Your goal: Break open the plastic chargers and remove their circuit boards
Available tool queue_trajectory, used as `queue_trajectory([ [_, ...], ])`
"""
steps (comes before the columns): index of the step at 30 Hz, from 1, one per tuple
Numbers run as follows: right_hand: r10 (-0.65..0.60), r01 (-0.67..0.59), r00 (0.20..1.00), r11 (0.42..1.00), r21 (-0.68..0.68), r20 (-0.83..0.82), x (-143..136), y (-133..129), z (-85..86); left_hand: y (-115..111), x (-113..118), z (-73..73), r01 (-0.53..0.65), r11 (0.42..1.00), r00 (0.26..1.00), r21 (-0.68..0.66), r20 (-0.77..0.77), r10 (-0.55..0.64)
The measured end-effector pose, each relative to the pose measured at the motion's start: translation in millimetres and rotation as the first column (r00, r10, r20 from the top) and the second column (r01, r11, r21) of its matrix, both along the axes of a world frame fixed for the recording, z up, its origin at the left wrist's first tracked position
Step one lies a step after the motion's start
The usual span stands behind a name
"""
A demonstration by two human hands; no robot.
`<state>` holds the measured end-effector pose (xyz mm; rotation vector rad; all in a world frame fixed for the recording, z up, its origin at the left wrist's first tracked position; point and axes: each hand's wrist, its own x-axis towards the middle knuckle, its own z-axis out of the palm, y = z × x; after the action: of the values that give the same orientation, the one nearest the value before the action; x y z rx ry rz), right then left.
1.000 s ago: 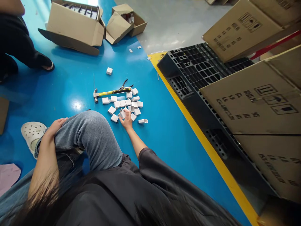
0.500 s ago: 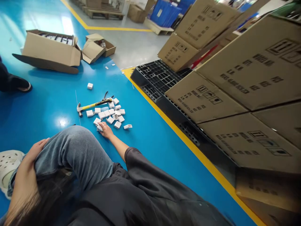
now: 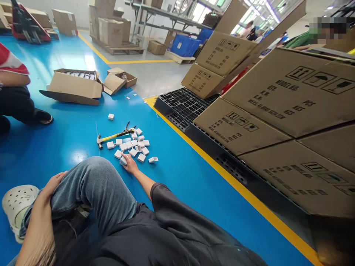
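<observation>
Several small white blocks (image 3: 141, 157) lie in a loose cluster on the blue floor. At the cluster's near edge, my right hand (image 3: 129, 163) has its fingers around one white block (image 3: 123, 160). Beyond the blocks lies a hammer (image 3: 113, 136) with a yellow and black handle, its head to the left; a dark-handled tool (image 3: 128, 125) touches the handle's far end. My left hand (image 3: 54, 184) rests on my jeans-covered leg, near a white clog; its fingers are partly hidden and no object shows in it.
Open cartons (image 3: 74, 87) stand on the floor ahead. Stacked boxes (image 3: 257, 92) and a black pallet (image 3: 184, 105) line the right side, behind a yellow floor line. Another person's leg and foot (image 3: 44, 116) are at the left; a pallet jack (image 3: 27, 26) stands farther back.
The view has tilted up, so the floor items sit lower and more of the room and the person at left show. My right hand stays at the same block.
</observation>
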<state>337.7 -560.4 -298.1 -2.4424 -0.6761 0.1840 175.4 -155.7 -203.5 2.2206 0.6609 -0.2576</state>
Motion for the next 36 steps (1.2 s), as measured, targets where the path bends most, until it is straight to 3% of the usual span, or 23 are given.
queue_trajectory([
  [4,-0.107,0.099,0.992,0.989,0.110,0.068,-14.2,-37.9,-9.9,-4.3,-1.3,8.8,-0.072,0.985,0.997,-0.154,0.030,0.077],
  [11,-0.227,0.222,0.970,0.973,0.065,0.083,-37.6,-100.0,-26.8,-16.5,-6.3,21.4,-0.070,0.972,0.994,-0.222,0.063,0.086],
  [19,-0.298,0.290,0.948,0.954,0.078,0.116,-18.2,-97.2,-26.3,-22.6,-7.4,30.6,-0.108,0.970,0.993,-0.217,0.027,0.116],
  [24,-0.340,0.345,0.938,0.937,-0.060,0.071,-16.3,-89.0,-25.7,-24.5,-8.2,35.2,-0.118,0.973,0.991,-0.199,0.039,0.128],
  [28,-0.317,0.324,0.945,0.940,-0.105,0.076,-17.6,-89.4,-13.9,-24.0,-9.2,37.7,-0.119,0.975,0.991,-0.190,0.031,0.127],
  [33,-0.349,0.339,0.903,0.937,0.081,0.251,-5.6,-123.3,6.2,-22.2,-6.9,39.7,-0.144,0.977,0.990,-0.160,-0.016,0.143],
  [36,-0.552,0.516,0.793,0.834,0.197,0.257,18.2,-164.2,6.5,-23.0,-4.4,42.7,-0.174,0.977,0.984,-0.126,-0.064,0.167],
])
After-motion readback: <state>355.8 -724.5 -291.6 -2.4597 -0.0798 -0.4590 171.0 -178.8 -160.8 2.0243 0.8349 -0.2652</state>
